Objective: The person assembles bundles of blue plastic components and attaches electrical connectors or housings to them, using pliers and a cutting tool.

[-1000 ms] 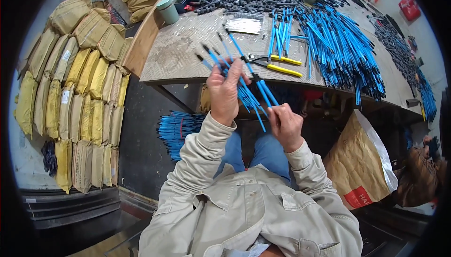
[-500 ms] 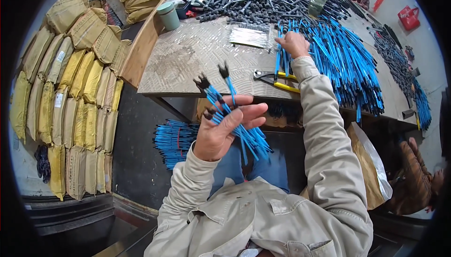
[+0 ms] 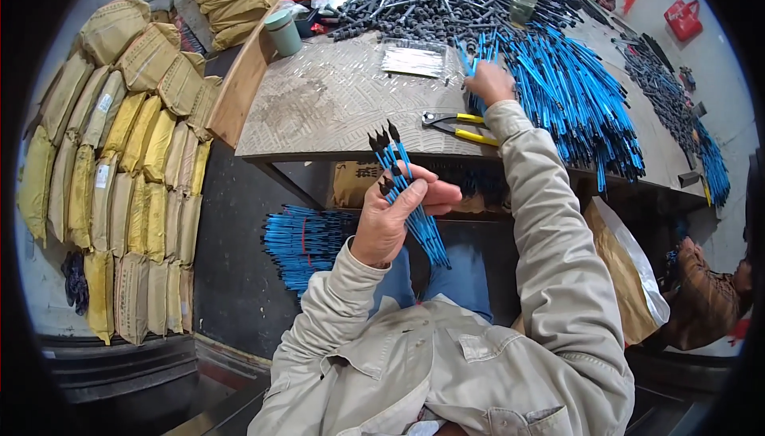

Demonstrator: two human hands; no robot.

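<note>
My left hand [image 3: 388, 219] is closed around a small bunch of thin blue tubes with black tips [image 3: 422, 225], holding it slantwise over my lap. The black, pointed upper ends fan out above the thumb. At the left edge of the big heap of blue tubes [image 3: 566, 93] on the table, my right hand [image 3: 492, 84] has its fingers curled around a blue tube that sticks up beside them. The fingertips are partly hidden. Just below this hand lie pincers with yellow handles [image 3: 470, 127].
A clear packet of white strips [image 3: 414, 60], a green cup [image 3: 282, 33], a bottle [image 3: 524, 1] and a heap of black parts [image 3: 422, 5] cover the table [image 3: 319, 117]. Bundled blue tubes [image 3: 299, 245] lie below. Sacks [image 3: 119, 197] are stacked left. Two people sit at the right.
My right hand has shifted slightly, and a blue tube now shows upright at its fingers. The bunch in my left hand has turned steeper, its tips closer together. The view has moved a little.
</note>
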